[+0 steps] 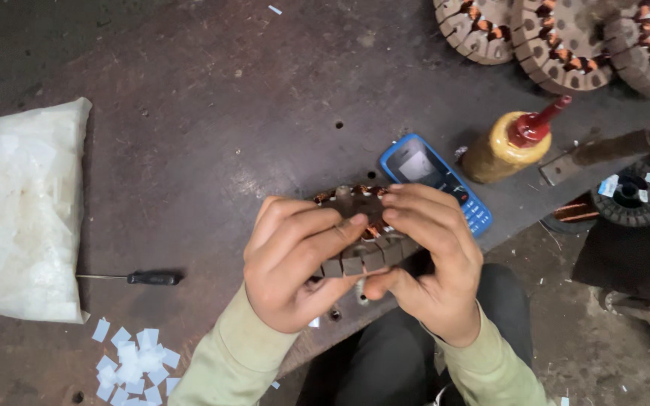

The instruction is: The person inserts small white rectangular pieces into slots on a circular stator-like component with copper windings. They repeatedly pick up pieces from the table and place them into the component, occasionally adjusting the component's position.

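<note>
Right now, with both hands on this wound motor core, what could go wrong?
1. Both hands, left hand and right hand, grip the stator at the table edge; if it slips, it may fall into the lap.
2. Fingers press near the copper windings, so the thin wire could get bent or scraped.
3. The blue phone lies close behind and could be knocked.

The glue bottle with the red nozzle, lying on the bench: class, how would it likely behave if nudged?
The glue bottle lies on its side and looks round-bodied, so it would probably roll. It seems plastic, likely light and not fragile.
</note>
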Action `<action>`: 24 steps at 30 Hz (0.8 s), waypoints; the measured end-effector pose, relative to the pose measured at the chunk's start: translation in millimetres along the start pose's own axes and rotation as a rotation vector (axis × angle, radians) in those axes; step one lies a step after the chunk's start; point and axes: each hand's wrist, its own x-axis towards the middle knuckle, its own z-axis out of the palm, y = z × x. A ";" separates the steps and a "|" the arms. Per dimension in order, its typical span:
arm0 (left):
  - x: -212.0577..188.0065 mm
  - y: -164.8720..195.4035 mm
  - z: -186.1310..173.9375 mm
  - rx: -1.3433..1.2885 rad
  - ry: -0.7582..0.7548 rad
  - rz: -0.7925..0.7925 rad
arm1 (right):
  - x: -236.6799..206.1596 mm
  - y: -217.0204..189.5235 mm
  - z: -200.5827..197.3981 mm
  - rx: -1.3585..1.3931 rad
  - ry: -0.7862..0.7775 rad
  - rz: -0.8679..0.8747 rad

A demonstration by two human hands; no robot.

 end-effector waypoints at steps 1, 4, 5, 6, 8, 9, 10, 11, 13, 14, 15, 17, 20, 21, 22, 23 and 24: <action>-0.2 -1.3 -0.4 0.002 -0.003 0.001 | -0.5 0.4 0.8 0.000 -0.002 0.009; -0.7 -3.9 -0.2 -0.015 -0.004 0.007 | -2.6 0.9 1.7 -0.011 -0.003 0.016; -0.7 -4.5 0.8 -0.013 0.003 0.007 | -2.9 1.4 2.3 -0.011 -0.002 0.015; -0.8 -4.4 1.9 -0.011 0.010 0.006 | -3.4 1.5 2.8 -0.011 -0.002 0.015; -1.4 -4.2 2.8 -0.003 0.018 0.005 | -4.2 1.5 3.2 -0.008 -0.003 0.018; -1.4 -4.5 3.0 0.004 0.020 0.008 | -4.2 1.6 3.3 -0.006 -0.003 0.020; -1.7 -4.2 3.2 0.009 0.021 0.009 | -4.6 1.4 3.0 -0.003 -0.005 0.024; -2.0 -3.6 3.5 0.010 0.022 0.004 | -5.0 1.0 2.8 0.001 -0.005 0.028; -1.9 -3.0 4.0 0.012 0.021 -0.001 | -5.6 0.7 2.6 0.005 -0.002 0.033; -1.8 -2.4 4.4 0.018 0.025 -0.002 | -6.1 0.6 2.5 0.006 -0.001 0.035; -1.6 -1.9 4.9 0.026 0.028 -0.002 | -6.4 0.5 2.5 0.006 0.000 0.037; -0.8 -1.2 5.1 0.038 0.030 -0.003 | -6.9 0.7 2.8 0.009 0.004 0.036; 0.0 0.2 4.7 0.030 0.015 -0.026 | -6.6 2.0 2.4 0.015 0.000 0.032; 0.0 0.4 3.8 0.015 0.001 -0.044 | -6.3 2.6 1.9 0.014 -0.008 0.032; 0.0 0.3 2.9 -0.001 -0.014 -0.063 | -5.8 3.2 1.4 0.009 -0.019 0.024; 0.0 0.1 2.0 -0.011 -0.023 -0.072 | -5.4 3.8 0.9 0.004 -0.031 0.015; -0.2 -0.1 0.6 -0.020 -0.033 -0.082 | -4.7 4.7 0.7 -0.005 -0.046 -0.001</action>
